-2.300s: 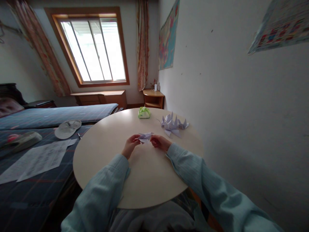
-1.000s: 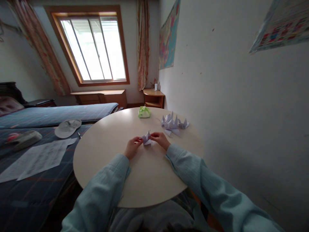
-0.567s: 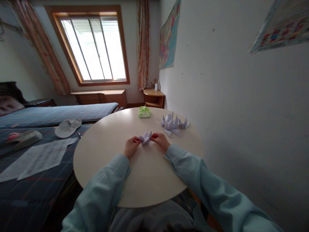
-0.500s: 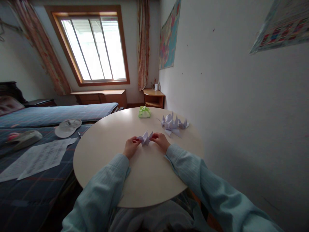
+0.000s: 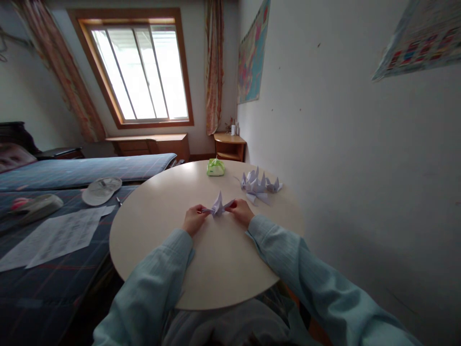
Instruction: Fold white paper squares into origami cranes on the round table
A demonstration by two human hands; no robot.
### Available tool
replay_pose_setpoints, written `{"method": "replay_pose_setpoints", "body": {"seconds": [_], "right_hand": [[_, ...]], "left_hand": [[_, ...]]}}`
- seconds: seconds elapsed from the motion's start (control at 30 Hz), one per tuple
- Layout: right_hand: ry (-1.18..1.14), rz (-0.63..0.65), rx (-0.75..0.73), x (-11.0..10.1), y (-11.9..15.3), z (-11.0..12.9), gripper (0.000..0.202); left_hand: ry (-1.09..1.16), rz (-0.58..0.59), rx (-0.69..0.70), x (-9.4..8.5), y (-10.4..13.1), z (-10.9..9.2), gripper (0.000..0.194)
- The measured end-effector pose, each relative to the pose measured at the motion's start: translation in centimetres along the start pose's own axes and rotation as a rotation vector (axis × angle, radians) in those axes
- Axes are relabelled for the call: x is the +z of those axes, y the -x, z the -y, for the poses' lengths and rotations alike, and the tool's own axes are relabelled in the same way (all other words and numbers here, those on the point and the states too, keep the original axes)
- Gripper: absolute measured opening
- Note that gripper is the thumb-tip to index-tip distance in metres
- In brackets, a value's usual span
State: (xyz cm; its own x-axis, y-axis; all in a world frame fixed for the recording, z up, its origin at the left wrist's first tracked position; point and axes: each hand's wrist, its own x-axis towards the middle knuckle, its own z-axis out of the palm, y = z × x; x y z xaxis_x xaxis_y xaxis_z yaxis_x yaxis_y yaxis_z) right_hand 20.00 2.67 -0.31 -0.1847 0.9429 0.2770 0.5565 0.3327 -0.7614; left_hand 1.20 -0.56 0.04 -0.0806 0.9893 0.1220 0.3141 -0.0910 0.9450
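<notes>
Between my hands, over the middle of the round cream table (image 5: 151, 245), is a pale lilac paper crane (image 5: 218, 206) with its centre peak pointing up. My left hand (image 5: 195, 219) pinches the wing tip on the left side. On the opposite side my right hand (image 5: 241, 212) pinches the other wing tip between thumb and fingers. A cluster of folded paper cranes (image 5: 255, 185) of the same colour lies beyond my right hand, near the wall.
A green and white tissue pack (image 5: 215, 167) rests at the table's far edge. To the left, a bed (image 5: 72, 298) holds printed sheets (image 5: 61, 235), a pale cap (image 5: 102, 191) and a pen (image 5: 118, 201). The white wall (image 5: 345, 158) borders the table's right side.
The crane's wings have been drawn outward and lower, and a single tall peak now stands at its centre. Both hands have shifted only slightly; the cluster of cranes has stayed put.
</notes>
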Motion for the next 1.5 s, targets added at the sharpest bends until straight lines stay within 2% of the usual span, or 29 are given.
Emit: {"method": "replay_pose_setpoints", "body": {"seconds": [0.23,0.53,0.73,1.07,1.3,1.5], "right_hand": [[-0.097,-0.015,-0.061,-0.2,0.3,0.9,0.021],[-0.032,0.078,-0.096,0.0,0.7,1.5,0.025],[-0.003,0.062,-0.132,0.0,0.6,1.3,0.027],[0.016,0.054,-0.188,-0.1,0.7,1.8,0.034],[0.089,0.021,-0.182,-0.1,0.7,1.8,0.031],[0.153,0.000,-0.170,0.0,0.6,1.8,0.025]], "left_hand": [[0.107,0.038,0.034,0.1,0.0,0.1,0.022],[0.142,0.146,0.090,0.6,0.1,0.0,0.025],[0.161,0.151,0.106,0.7,0.1,0.1,0.019],[0.201,0.178,0.079,0.7,0.2,-0.3,0.025],[0.128,0.091,0.047,0.7,0.0,0.1,0.021],[0.184,0.058,0.004,0.9,-0.2,0.5,0.024]]}}
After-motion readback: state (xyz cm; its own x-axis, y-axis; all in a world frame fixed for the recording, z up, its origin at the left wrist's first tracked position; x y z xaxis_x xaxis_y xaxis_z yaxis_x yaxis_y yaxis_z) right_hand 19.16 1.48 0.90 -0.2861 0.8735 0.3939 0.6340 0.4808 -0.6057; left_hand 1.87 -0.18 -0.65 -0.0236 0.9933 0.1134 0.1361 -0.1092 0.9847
